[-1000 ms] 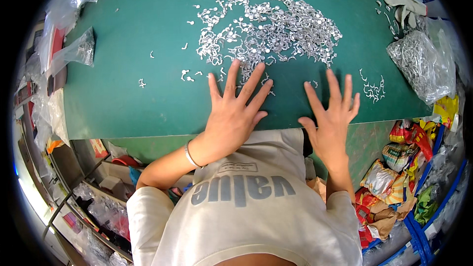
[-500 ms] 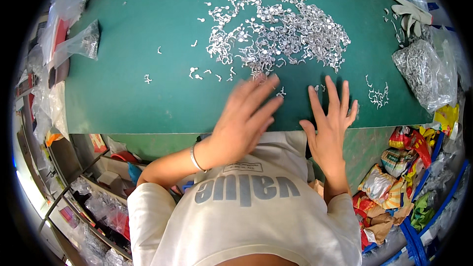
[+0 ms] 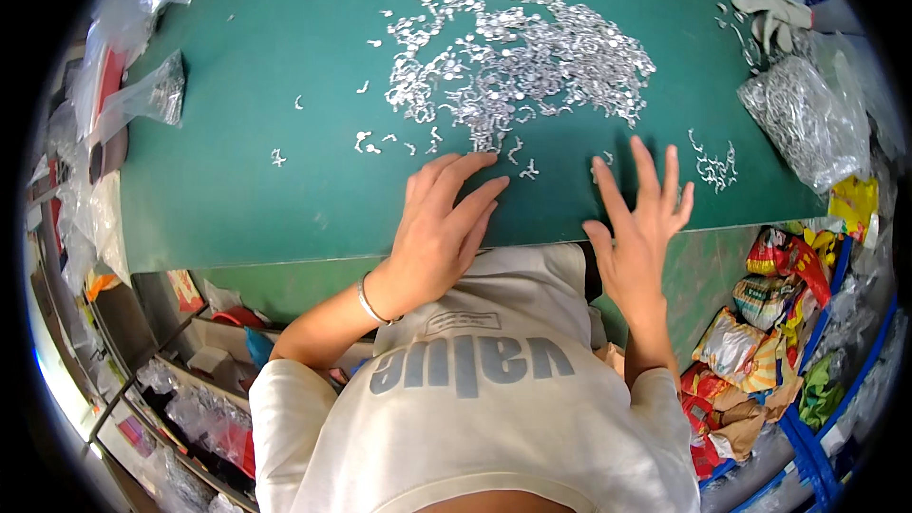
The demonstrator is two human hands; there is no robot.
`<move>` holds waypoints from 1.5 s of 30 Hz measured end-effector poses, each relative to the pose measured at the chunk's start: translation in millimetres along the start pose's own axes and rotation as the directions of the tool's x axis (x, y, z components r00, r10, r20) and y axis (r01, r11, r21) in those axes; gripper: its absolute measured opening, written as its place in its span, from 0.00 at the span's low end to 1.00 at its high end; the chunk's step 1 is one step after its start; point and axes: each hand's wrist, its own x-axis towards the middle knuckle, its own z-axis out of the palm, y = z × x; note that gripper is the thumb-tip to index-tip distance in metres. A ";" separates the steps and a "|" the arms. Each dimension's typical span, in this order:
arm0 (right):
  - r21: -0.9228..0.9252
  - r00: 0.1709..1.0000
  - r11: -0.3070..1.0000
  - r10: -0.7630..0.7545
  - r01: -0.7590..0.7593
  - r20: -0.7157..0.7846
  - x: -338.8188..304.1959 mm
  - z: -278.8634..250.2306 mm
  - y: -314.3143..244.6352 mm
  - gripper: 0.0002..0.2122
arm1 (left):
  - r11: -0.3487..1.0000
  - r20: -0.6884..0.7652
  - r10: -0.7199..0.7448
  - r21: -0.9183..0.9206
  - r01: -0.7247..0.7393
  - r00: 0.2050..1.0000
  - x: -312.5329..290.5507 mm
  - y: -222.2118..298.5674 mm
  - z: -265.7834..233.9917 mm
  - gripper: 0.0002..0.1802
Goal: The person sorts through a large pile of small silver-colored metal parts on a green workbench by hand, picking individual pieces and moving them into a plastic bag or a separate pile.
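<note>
A broad heap of small, curved silvery metal pieces (image 3: pixel 560 52) with round ends lies on the green table (image 3: pixel 228 190). My left hand (image 3: pixel 435 228) is over the table's near part, fingers apart and bent a little. Its index fingertip reaches the near end of the heap; I cannot tell whether it presses on a piece. To the right, my right hand (image 3: pixel 638 228) is spread open with no piece visibly held. By its index finger are one or two small pieces (image 3: pixel 608 158), partly hidden. A loose metal piece (image 3: pixel 529 169) lies between the hands.
Right of my right hand is a small group of metal pieces (image 3: pixel 717 169). Beyond it are a filled clear bag (image 3: pixel 806 119) and a pale glove (image 3: pixel 771 9). Another clear bag (image 3: pixel 166 90) stands at the left. Colourful packages (image 3: pixel 731 347) lie below the table's right side.
My left hand has drawn back slightly toward me and to the left, its fingers less blurred. My right hand stays spread in nearly the same place. The whole view has shifted a little.
</note>
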 end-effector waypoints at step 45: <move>0.251 0.865 0.885 -0.448 0.392 0.226 45.4 45.2 -116.4 0.31 | 0.951 -0.245 -0.294 0.024 0.309 0.924 -52.9 -30.0 -32.2 0.19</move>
